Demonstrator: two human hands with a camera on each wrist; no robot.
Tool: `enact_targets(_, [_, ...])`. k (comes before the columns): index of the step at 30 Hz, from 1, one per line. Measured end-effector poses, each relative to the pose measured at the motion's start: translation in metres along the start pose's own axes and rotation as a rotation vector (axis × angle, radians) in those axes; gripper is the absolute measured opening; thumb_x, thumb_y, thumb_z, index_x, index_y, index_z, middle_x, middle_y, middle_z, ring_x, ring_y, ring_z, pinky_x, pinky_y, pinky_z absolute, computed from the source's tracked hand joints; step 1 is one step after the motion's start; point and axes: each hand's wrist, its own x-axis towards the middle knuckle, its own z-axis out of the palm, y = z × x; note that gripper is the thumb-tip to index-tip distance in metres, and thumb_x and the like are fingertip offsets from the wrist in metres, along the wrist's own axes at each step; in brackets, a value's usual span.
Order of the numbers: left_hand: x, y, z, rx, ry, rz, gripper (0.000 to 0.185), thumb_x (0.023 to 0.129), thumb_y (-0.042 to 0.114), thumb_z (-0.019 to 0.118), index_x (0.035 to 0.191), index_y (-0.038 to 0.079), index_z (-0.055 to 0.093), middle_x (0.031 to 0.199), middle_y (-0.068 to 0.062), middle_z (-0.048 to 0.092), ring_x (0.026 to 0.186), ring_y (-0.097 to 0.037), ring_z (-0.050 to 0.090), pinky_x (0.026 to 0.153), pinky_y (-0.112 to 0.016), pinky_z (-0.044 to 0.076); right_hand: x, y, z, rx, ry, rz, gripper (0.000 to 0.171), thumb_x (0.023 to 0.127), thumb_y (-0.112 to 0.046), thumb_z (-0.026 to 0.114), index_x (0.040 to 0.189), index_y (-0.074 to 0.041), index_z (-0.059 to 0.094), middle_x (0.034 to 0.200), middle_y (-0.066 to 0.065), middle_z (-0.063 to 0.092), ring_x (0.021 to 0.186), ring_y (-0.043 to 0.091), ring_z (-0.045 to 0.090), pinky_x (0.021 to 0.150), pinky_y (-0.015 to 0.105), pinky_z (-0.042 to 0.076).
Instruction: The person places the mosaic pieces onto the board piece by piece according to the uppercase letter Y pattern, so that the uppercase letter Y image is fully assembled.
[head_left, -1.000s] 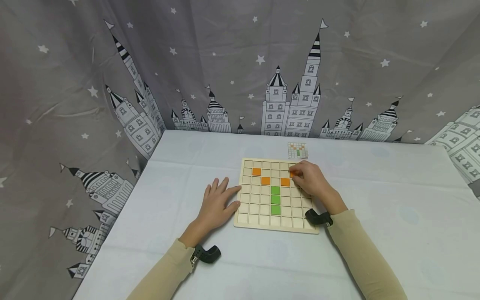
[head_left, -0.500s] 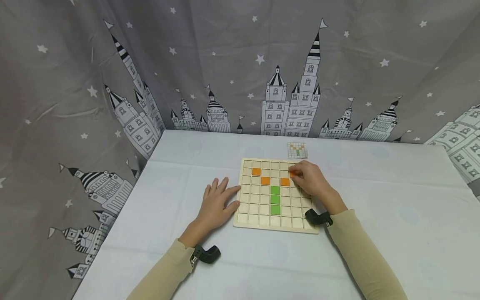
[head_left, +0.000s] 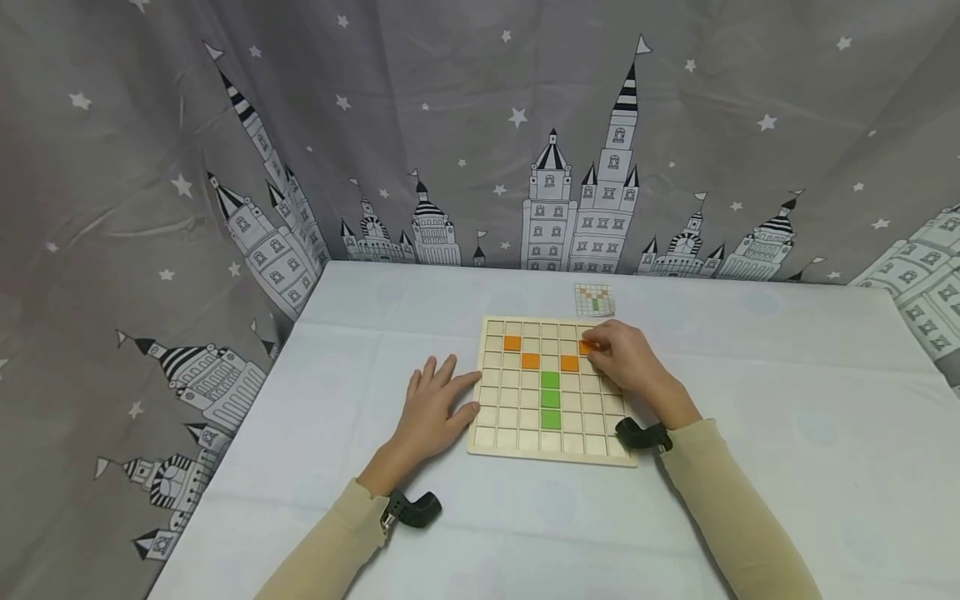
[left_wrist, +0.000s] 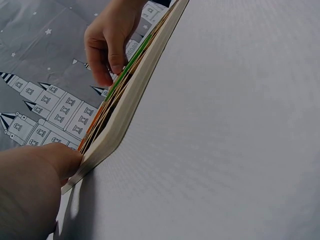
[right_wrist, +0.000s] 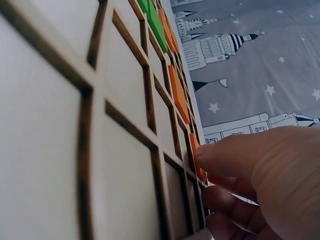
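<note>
A square wooden grid board (head_left: 510,438) lies on the white-covered table. In it sit three green tiles in a column, the middle one (head_left: 551,398), and several orange tiles (head_left: 512,342) slanting up to either side. At the upper right, the fingers and thumb of my right hand (head_left: 628,358) pinch an orange tile (head_left: 587,347), which lies in or at its square. In the right wrist view the thumb (right_wrist: 220,154) touches that tile's edge. My left hand (head_left: 429,412) rests with spread fingers on the table, thumb and index finger touching the board's left edge.
A small printed card (head_left: 594,300) with a coloured grid pattern lies just behind the board. White cloth (head_left: 787,467) covers the table. A grey curtain (head_left: 450,83) with castles and stars hangs along the back and left.
My right hand has shifted slightly to the right, and more of the orange tile under its fingertips shows. My left hand and the board stay in place.
</note>
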Motion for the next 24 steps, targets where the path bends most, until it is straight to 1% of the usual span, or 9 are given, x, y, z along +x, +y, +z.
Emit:
enact_targets(4, [0.0,0.0,0.0,0.002,-0.012,-0.001,0.043,0.093,0.034,0.059,0.134,0.02,0.06,0.155,-0.021,0.035,0.146,-0.048,0.019,0.114,-0.067,0.013,-0.004,0.004,-0.001,0.001,0.011,0.031,0.031,0.086,-0.005,0.067,0.116,0.0,0.069,0.11,0.017,0.068,0.086,0.025,0.059,0.077,0.041,0.05])
enact_targets(7, [0.0,0.0,-0.001,0.002,-0.008,0.002,0.043,0.093,0.034,0.06,0.133,0.02,0.06,0.154,-0.021,0.035,0.146,-0.048,0.019,0.114,-0.068,0.013,-0.009,0.006,-0.003,-0.002,0.025,0.049,0.03,0.085,-0.006,0.068,0.115,0.0,0.07,0.107,0.017,0.068,0.086,0.026,0.06,0.076,0.041,0.05])
enact_targets(11, [0.001,0.0,-0.002,0.001,-0.004,0.006,0.043,0.092,0.033,0.061,0.133,0.02,0.061,0.154,-0.021,0.036,0.146,-0.049,0.019,0.114,-0.068,0.014,-0.017,0.01,-0.007,-0.005,0.038,0.072,0.032,0.084,-0.006,0.067,0.115,0.001,0.069,0.109,0.019,0.067,0.092,0.03,0.063,0.082,0.045,0.052])
enact_targets(14, [0.001,0.0,-0.001,0.0,-0.008,0.007,0.043,0.092,0.033,0.061,0.133,0.02,0.061,0.154,-0.021,0.036,0.146,-0.049,0.019,0.114,-0.068,0.013,-0.025,0.014,-0.011,-0.005,0.032,0.092,0.033,0.085,-0.008,0.067,0.117,0.002,0.068,0.112,0.021,0.066,0.097,0.032,0.063,0.086,0.048,0.051])
enact_targets(19, [0.001,-0.001,-0.002,0.007,-0.01,0.0,0.044,0.091,0.033,0.062,0.133,0.019,0.06,0.154,-0.021,0.036,0.146,-0.049,0.019,0.113,-0.068,0.014,-0.038,0.022,-0.015,-0.022,0.038,0.111,0.032,0.086,-0.011,0.067,0.116,0.002,0.068,0.112,0.02,0.066,0.096,0.031,0.062,0.083,0.047,0.051])
enact_targets(24, [0.0,-0.003,-0.005,0.024,-0.025,-0.017,0.049,0.091,0.034,0.061,0.137,0.018,0.056,0.155,-0.021,0.035,0.146,-0.049,0.019,0.113,-0.069,0.014,-0.048,0.028,-0.016,-0.035,0.041,0.144,0.034,0.087,-0.012,0.067,0.117,0.002,0.067,0.112,0.02,0.066,0.096,0.032,0.062,0.083,0.048,0.052])
